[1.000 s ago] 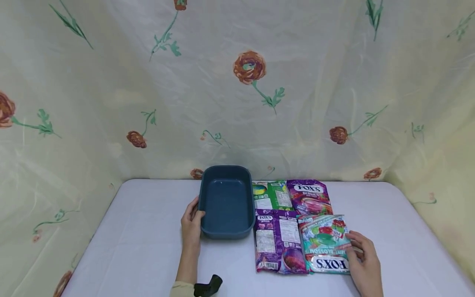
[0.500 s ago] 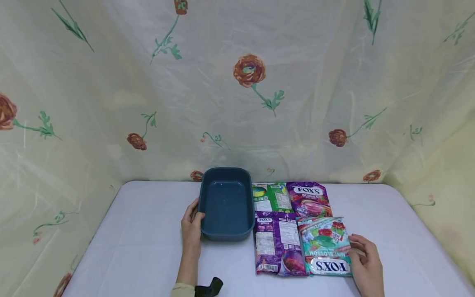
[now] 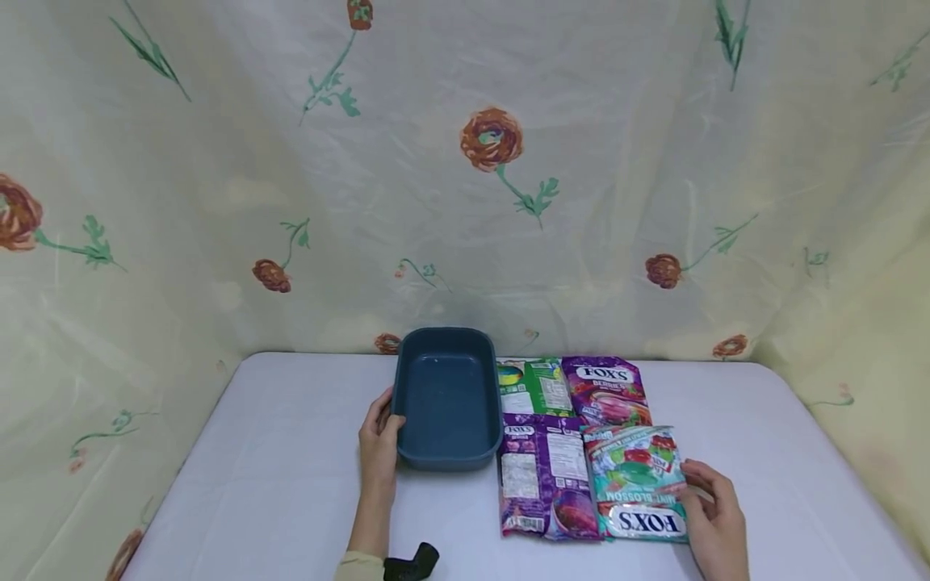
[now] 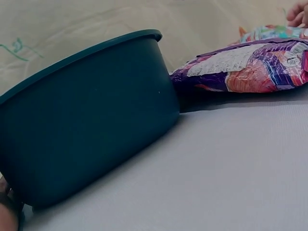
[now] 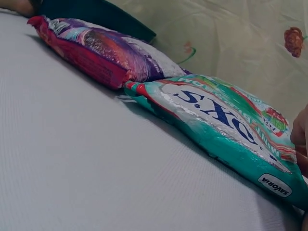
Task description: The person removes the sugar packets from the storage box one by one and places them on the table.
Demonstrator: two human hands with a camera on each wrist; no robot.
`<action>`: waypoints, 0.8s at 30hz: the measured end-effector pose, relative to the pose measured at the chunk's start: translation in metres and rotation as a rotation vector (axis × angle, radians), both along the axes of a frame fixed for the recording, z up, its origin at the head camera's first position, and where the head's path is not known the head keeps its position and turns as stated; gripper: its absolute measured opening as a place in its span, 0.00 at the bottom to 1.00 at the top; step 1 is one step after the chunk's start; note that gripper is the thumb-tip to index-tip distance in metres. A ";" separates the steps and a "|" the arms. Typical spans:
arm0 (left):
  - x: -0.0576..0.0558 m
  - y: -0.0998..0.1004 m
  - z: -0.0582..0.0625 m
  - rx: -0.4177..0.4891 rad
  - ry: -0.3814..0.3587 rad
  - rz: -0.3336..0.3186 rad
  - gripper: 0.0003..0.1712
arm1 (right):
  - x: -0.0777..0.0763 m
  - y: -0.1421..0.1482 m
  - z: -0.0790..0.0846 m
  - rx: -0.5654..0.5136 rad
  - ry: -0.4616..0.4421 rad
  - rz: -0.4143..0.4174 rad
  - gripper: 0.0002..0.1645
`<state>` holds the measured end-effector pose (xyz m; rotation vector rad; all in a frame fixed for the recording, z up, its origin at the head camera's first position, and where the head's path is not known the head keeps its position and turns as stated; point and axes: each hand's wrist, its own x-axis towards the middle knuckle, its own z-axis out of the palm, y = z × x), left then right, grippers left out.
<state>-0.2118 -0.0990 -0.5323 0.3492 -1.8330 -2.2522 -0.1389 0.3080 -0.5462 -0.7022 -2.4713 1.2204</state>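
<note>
A dark blue plastic tub (image 3: 447, 464) stands on the white table, its inside bare. My left hand (image 3: 378, 452) holds it by the left side, thumb at the rim and fingers along the outer wall. In the left wrist view only a bit of that hand shows, low beside the tub (image 4: 86, 110). To the right lies a turquoise Fox's mint candy bag (image 3: 632, 476), its print upside down. My right hand (image 3: 715, 508) grips this bag's right edge between thumb and fingers. Right wrist view: fingers (image 5: 301, 130) sit right at the edge of the candy bag (image 5: 216, 115).
Left of the mint bag lies a purple candy bag (image 3: 548, 484), back side up. Behind these are a green candy bag (image 3: 541, 383) and a purple Fox's Berries bag (image 3: 606, 387). A flowered cloth (image 3: 581, 161) hangs behind the table (image 3: 291, 452).
Between one second and half a second ago my right hand shifted slightly right, and the mint bag's edge with it. The left hand and the tub keep their places.
</note>
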 end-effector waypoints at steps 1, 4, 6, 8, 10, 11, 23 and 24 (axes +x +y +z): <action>0.001 0.000 0.000 0.001 0.000 -0.001 0.28 | 0.001 0.000 0.000 -0.006 0.001 0.001 0.25; 0.002 -0.001 0.000 -0.005 0.003 0.008 0.28 | 0.002 -0.001 0.002 -0.013 0.013 0.000 0.24; 0.002 -0.001 0.001 -0.007 0.007 0.016 0.27 | 0.002 -0.003 0.003 -0.012 0.032 -0.003 0.24; 0.001 0.000 0.002 -0.003 0.023 0.007 0.27 | 0.001 -0.003 0.006 -0.001 0.056 -0.015 0.24; 0.000 0.002 0.003 0.002 0.035 -0.004 0.26 | 0.001 -0.002 0.011 0.021 0.090 -0.023 0.24; -0.001 0.003 0.003 0.005 0.039 -0.008 0.25 | 0.002 -0.002 0.014 0.038 0.111 -0.017 0.24; 0.004 -0.004 0.003 -0.200 0.023 -0.111 0.30 | 0.001 -0.019 0.050 0.243 0.162 0.437 0.27; 0.006 -0.007 0.004 -0.259 0.021 -0.139 0.31 | -0.001 -0.020 0.052 0.258 0.158 0.471 0.29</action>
